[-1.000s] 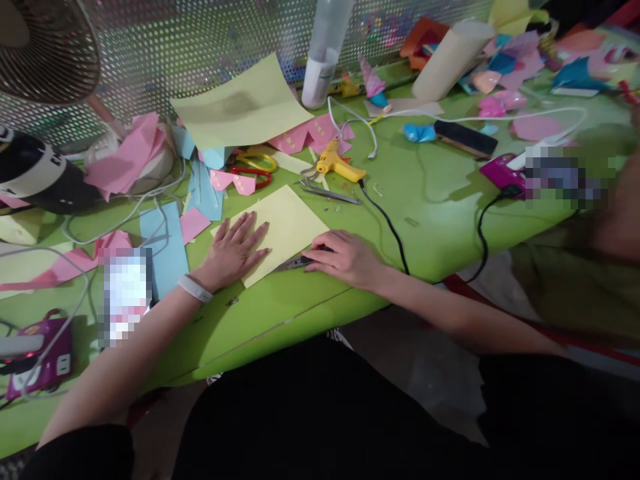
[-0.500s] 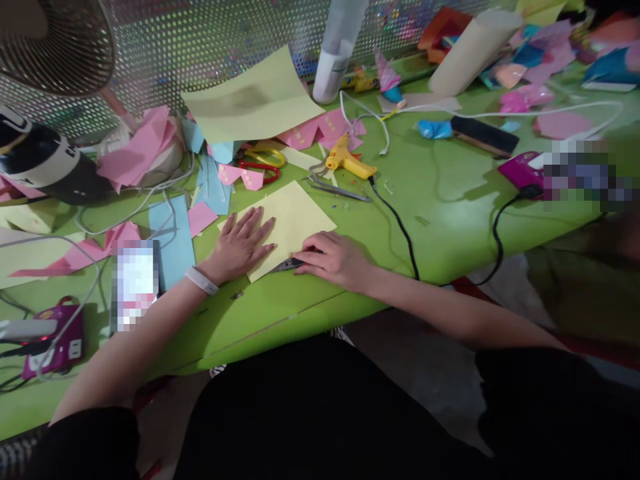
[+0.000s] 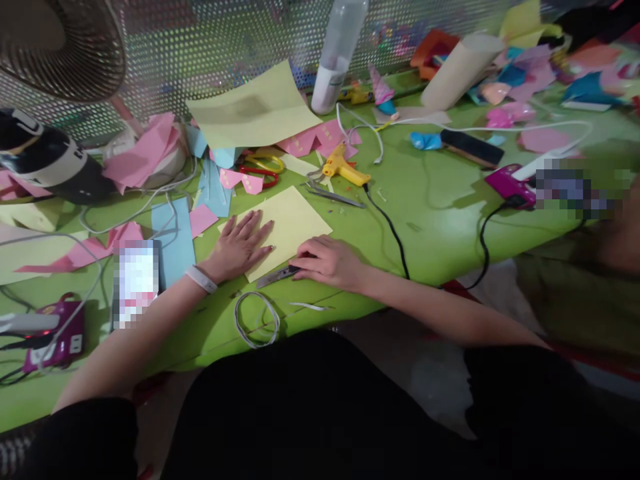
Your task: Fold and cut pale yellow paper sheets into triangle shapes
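My left hand (image 3: 241, 245) lies flat with fingers spread on a pale yellow sheet of paper (image 3: 295, 217). The sheet rests on the green tabletop. My right hand (image 3: 330, 262) is closed around the dark handle of what looks like a utility knife (image 3: 274, 275). Its grey blade points left, lying just below the sheet's near edge. My fingers hide most of the handle. Beyond the paper are tweezers (image 3: 336, 195) and a yellow hot glue gun (image 3: 345, 168).
Red- and yellow-handled scissors (image 3: 263, 175) and paper pieces lie behind. A phone (image 3: 136, 283) is left, near a purple power strip (image 3: 55, 333). A looped pale cord (image 3: 235, 320) lies near the front edge. A fan (image 3: 60, 50) and bottle (image 3: 333, 67) stand at the back.
The knife blade, earlier partly under the sheet's near edge, now lies exposed just outside it. A looped cord and a thin white strip have appeared near the table's front. My left hand stays put.
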`<state>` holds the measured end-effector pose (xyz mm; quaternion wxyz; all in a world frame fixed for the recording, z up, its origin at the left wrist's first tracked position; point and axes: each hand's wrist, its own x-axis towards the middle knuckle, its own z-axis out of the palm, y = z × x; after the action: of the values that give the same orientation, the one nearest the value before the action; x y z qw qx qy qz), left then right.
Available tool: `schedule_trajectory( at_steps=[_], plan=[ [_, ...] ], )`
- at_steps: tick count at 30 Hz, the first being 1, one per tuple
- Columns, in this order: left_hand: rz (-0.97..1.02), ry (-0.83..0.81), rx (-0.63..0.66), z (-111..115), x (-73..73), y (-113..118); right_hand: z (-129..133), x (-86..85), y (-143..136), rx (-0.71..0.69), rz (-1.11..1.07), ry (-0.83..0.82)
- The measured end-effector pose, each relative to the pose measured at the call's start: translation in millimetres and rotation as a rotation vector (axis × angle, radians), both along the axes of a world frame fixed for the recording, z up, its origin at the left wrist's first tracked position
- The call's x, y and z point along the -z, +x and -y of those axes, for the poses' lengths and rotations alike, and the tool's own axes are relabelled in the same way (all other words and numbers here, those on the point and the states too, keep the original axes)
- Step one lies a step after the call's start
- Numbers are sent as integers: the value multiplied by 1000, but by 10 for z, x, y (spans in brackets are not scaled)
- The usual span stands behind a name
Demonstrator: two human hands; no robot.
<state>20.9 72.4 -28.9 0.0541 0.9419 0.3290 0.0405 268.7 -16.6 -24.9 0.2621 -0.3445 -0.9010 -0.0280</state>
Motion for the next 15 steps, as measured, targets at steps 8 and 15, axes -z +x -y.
schedule_trajectory(
  at_steps=[8,15],
  plan=[
    [83,-162,56,-45,-187,-50,8,-43,111,8,43,1],
    [121,-319,227,431,-617,-388,84,-53,362,103,-89,15]
  ],
)
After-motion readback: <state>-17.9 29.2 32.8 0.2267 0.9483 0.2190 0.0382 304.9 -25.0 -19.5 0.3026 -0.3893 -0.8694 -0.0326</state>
